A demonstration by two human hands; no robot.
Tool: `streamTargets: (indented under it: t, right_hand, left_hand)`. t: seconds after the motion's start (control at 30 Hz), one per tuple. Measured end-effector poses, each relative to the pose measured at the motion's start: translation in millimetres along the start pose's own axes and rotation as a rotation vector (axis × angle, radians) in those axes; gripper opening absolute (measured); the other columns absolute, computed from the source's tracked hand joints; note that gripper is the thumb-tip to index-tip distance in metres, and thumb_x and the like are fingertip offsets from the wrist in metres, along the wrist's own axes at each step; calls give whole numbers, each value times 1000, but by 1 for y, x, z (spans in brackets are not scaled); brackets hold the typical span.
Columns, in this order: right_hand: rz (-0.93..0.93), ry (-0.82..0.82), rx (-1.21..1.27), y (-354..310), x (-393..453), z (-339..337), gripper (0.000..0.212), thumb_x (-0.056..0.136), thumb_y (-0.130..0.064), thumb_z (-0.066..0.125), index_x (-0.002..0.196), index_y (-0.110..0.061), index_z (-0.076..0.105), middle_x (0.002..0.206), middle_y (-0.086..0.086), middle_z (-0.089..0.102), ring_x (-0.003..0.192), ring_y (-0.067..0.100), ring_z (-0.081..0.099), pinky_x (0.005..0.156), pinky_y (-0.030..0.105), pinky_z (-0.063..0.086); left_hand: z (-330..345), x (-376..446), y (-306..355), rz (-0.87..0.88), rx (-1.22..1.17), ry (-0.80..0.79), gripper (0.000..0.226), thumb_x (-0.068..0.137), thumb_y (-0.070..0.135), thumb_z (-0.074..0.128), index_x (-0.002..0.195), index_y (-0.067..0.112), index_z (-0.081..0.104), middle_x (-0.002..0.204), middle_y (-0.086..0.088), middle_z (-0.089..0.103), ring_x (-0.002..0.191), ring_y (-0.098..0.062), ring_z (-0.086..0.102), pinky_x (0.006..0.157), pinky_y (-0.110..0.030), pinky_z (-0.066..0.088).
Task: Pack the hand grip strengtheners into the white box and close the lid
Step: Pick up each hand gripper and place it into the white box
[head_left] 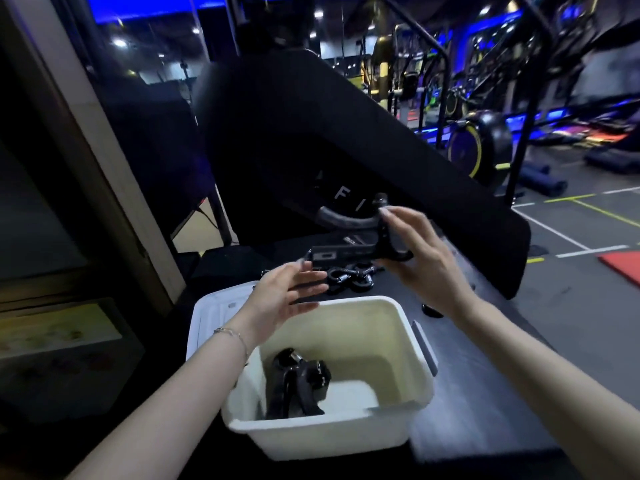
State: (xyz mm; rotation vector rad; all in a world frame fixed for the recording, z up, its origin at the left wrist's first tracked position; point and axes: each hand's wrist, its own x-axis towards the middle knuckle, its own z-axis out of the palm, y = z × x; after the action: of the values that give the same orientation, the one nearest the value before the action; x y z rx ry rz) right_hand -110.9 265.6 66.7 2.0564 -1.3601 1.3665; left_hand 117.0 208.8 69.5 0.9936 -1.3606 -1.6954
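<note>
The right hand (420,261) grips a black hand grip strengthener (363,249) by one handle, above and beyond the open white box (346,434); the left hand (287,292), spread wide and empty, hovers just below-left of it. A second strengthener (298,386) lies in the box beneath the left wrist. The tool appears rigid, spring-loaded and fairly light, best held around a handle.

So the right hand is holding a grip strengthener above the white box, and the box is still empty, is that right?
Not quite. The head view shows the white box is not empty: one black grip strengthener already lies inside. The rest holds: the right hand holds another grip strengthener above it.
</note>
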Motion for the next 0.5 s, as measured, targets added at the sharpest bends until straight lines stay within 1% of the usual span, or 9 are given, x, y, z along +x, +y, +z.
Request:
streamTargets:
  t: [0.07,0.13,0.23,0.3,0.37,0.43,0.5]
  right_hand:
    - [-50,-64,21,-12,-2,4,65,78,-18,71,134,0,44,133,18,46,126,20,43,108,21,33]
    - [-76,-119,21,-19,-5,7,67,78,-20,71,136,-2,42,135,17,45,127,21,44,106,26,38]
    - [-78,-149,36,-26,-9,7,73,76,-18,74,138,-7,39,137,15,43,126,20,45,102,30,43]
    - [-113,-181,28,-31,-8,5,73,77,-15,74,139,-8,36,137,15,42,128,21,44,102,32,43]
    - [-171,-216,-6,-37,-1,1,74,78,-12,74,140,-7,34,139,17,40,130,22,42,103,33,42]
    - [-235,-231,-50,-45,10,-5,74,79,-10,73,141,-5,33,141,19,39,133,24,39,105,35,40]
    - [-296,-222,-104,-53,24,-11,73,80,-5,70,142,-6,31,143,18,38,134,25,38,107,39,38]
  left_hand:
    - [5,-6,4,-66,-117,-76,40,98,44,34,101,18,65,98,-2,74,83,-18,72,57,-24,55]
    - [4,-11,2,-108,-129,-118,52,97,51,28,101,18,68,89,0,74,69,-15,71,46,-19,49]
    - [-4,-16,-4,-162,-172,-140,57,95,55,30,99,13,69,84,-3,72,54,-14,65,39,-18,45]
    - [-7,-20,-5,-221,-165,-175,56,97,51,29,100,12,69,87,-9,74,50,-13,61,39,-16,46]
    - [-7,-24,-2,-280,-138,-217,48,99,42,30,103,11,66,88,-14,74,46,-11,56,38,-14,44]
    - [-8,-28,5,-287,-133,-282,43,97,38,36,107,9,65,79,-10,72,45,-9,52,37,-14,42]
    - [-10,-30,13,-265,-130,-389,43,94,35,41,113,4,66,71,-3,64,45,-7,48,38,-14,39]
